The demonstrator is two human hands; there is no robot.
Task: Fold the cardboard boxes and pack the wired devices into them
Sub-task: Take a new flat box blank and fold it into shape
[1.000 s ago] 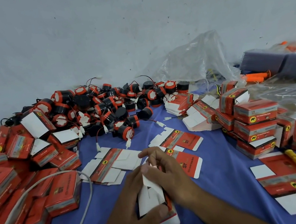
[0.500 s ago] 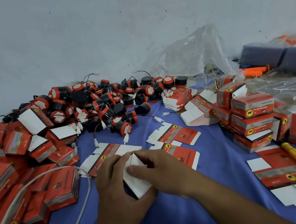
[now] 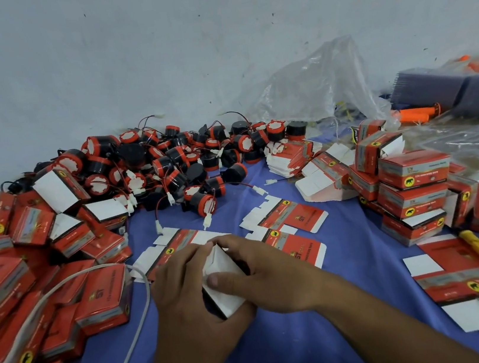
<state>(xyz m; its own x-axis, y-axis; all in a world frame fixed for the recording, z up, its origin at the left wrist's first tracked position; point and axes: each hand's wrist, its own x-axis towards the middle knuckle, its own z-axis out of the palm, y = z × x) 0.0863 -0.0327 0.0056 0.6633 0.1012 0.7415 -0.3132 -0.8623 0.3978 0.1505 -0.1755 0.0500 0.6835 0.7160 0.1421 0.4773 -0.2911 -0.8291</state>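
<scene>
While both hands press together at 6 o'clock on the blue cloth (image 3: pixel 335 353), the left hand (image 3: pixel 187 301) cups a white, part-folded cardboard box (image 3: pixel 222 272) and the right hand (image 3: pixel 264 271) pinches its flap, thumb flat on the white panel. Black-and-red wired devices (image 3: pixel 173 166) lie heaped at 12 o'clock. Folded red boxes (image 3: pixel 411 177) stacked at 3 o'clock read "12v reversing horn" beside a yellow elephant badge; more red boxes (image 3: pixel 9 293) sit at 9 o'clock. Flat blanks (image 3: pixel 296 213) marked "ST" lie just beyond the hands.
</scene>
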